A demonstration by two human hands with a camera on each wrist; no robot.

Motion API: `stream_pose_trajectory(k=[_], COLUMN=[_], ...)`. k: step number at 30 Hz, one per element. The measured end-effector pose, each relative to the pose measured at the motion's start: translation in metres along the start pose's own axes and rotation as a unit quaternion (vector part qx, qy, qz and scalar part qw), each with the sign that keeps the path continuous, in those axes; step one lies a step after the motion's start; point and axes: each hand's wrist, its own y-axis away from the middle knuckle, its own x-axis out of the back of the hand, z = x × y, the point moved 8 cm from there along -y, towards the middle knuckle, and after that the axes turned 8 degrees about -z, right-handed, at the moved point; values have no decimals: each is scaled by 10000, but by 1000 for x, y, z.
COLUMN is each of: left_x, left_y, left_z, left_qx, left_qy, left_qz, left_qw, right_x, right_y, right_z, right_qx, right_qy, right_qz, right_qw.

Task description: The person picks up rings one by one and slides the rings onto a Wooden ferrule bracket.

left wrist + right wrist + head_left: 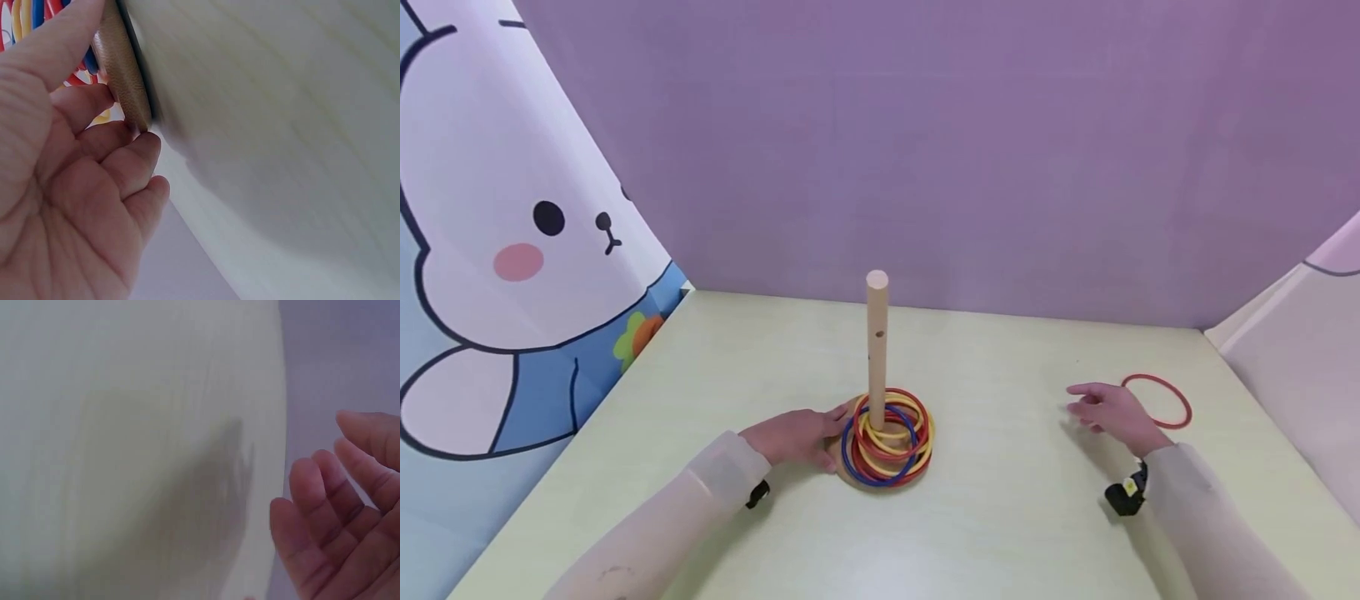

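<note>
A ring toss stand, with an upright wooden post [877, 350] on a round wooden base [122, 69], stands on the table. Several red, yellow and blue rings [880, 480] lie stacked loosely around the foot of the post. My left hand [793, 437] grips the base's left edge, its thumb on the upper side and fingers at the rim. Over the table to the right hovers my right hand [1112, 410], its fingers relaxed, holding nothing. Just beyond it a single red ring [1188, 408] lies flat.
The pale tabletop [1000, 517] ends at a purple backdrop [970, 167]. On the left stands a panel with a cartoon figure [482, 208], and a pale panel [1292, 375] borders the right side. Each wrist wears a dark strapped device.
</note>
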Motion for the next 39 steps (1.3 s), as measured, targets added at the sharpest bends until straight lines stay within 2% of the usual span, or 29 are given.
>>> stream_pose_trajectory(k=[2, 5, 8, 11, 20, 26, 33, 39], left_x=[0, 0, 1, 2, 3, 2, 1, 1], left_y=[0, 0, 0, 2, 4, 7, 4, 3], left_z=[0, 1, 2, 2, 2, 1, 4, 4], left_qx=[-12, -45, -109, -116, -123, -10, -20, 53], left_qy=[-27, -92, -120, -62, 8, 170, 22, 119], left_qz=[16, 35, 67, 92, 128, 90, 42, 19], left_qw=[10000, 9999, 9998, 9999, 9998, 9998, 10000, 9999], right_x=[13, 29, 41, 49, 59, 61, 62, 59], right_y=[3, 7, 11, 13, 17, 16, 20, 19], right_z=[2, 6, 13, 22, 41, 48, 58, 62], right_qx=[218, 440, 460, 415, 69, -246, -497, -683], right_qy=[611, 1539, 2181, 2587, 2741, 2638, 2778, 2776], right_qz=[158, 394, 526, 571, 708, 671, 382, -23], right_qw=[9978, 9863, 9734, 9634, 9591, 9619, 9586, 9583])
